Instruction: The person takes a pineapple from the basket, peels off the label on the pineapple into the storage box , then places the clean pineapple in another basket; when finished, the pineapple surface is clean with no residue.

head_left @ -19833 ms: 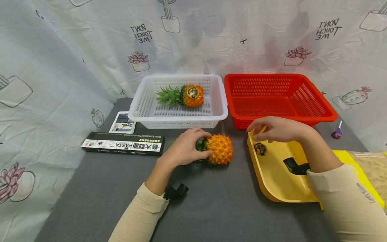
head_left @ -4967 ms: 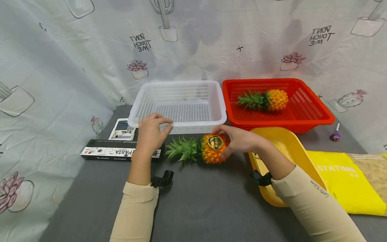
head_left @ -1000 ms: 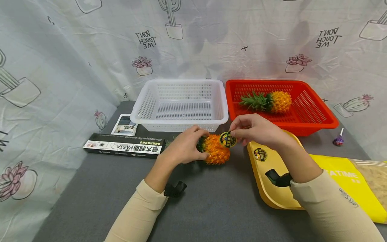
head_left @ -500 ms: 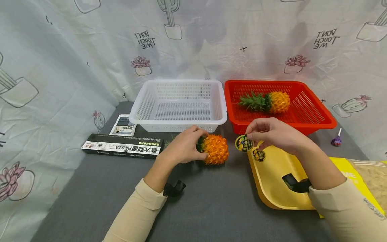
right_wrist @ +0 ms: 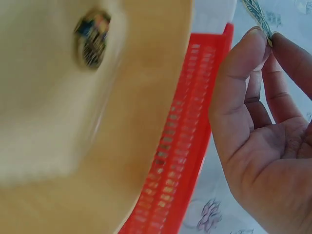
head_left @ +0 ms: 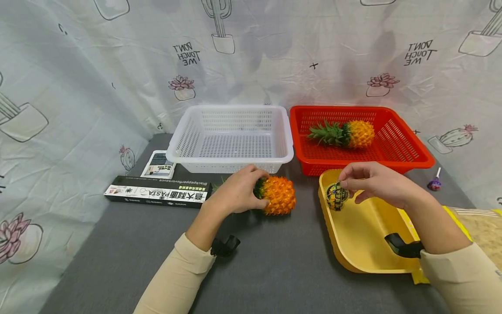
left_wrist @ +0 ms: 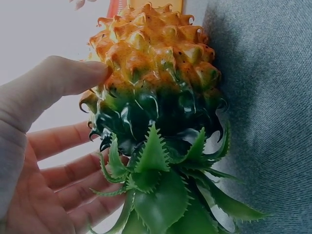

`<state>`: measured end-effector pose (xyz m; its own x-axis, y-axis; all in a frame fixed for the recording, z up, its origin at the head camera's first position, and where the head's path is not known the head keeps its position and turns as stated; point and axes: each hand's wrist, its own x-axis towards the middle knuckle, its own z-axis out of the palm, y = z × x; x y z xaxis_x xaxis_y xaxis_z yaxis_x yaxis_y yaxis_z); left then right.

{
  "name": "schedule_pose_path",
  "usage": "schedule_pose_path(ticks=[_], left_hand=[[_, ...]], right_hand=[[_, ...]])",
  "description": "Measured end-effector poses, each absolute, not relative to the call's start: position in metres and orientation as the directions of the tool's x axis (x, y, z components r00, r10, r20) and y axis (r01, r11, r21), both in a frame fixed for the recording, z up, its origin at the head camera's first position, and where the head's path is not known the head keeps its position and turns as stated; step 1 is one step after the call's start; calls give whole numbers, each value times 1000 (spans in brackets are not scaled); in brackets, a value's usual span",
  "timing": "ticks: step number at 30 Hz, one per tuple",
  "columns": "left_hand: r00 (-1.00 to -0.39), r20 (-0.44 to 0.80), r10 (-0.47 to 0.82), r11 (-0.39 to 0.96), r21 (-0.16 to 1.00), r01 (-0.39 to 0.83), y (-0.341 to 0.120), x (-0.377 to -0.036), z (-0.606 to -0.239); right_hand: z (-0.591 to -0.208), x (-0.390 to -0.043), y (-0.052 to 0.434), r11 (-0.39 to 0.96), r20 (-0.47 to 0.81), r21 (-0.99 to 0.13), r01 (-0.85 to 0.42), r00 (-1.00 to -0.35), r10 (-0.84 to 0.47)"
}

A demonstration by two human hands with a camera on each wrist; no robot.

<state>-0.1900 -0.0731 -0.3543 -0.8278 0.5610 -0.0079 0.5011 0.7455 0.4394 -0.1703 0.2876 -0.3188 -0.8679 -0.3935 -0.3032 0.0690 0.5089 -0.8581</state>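
My left hand [head_left: 239,190] holds an orange toy pineapple [head_left: 279,195] on the table, its thumb on the body in the left wrist view. The green leaves [left_wrist: 161,195] point toward my wrist, hidden by the hand in the head view. No sticker shows on the visible side of its body. My right hand [head_left: 372,182] pinches a round black-and-gold sticker [right_wrist: 259,19] by its edge, above the near-left part of the yellow tray [head_left: 364,235]. Inside that tray, on its left side, lies a similar sticker [right_wrist: 92,41], overlapped by the held one in the head view.
At the back stands a white basket [head_left: 235,162]. A red basket [head_left: 392,163] beside it holds another pineapple [head_left: 361,134]. A pasta box [head_left: 157,191] and a white packet [head_left: 158,165] lie left. A lollipop [head_left: 434,184] and a yellow bag [head_left: 482,226] are at the right.
Earlier a stickered pineapple lay in the white basket; now one without a sticker lies in the red basket. In the last second my right hand carried the sticker from the pineapple rightward over the tray.
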Motion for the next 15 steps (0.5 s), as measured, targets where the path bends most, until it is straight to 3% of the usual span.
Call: schedule_pose_path(ticks=[15], left_hand=[[-827,-4,562,740,451,500,-72,-189,-353]], right_hand=[[-343,-176,332,633,-422,-757,161,-860,-287]])
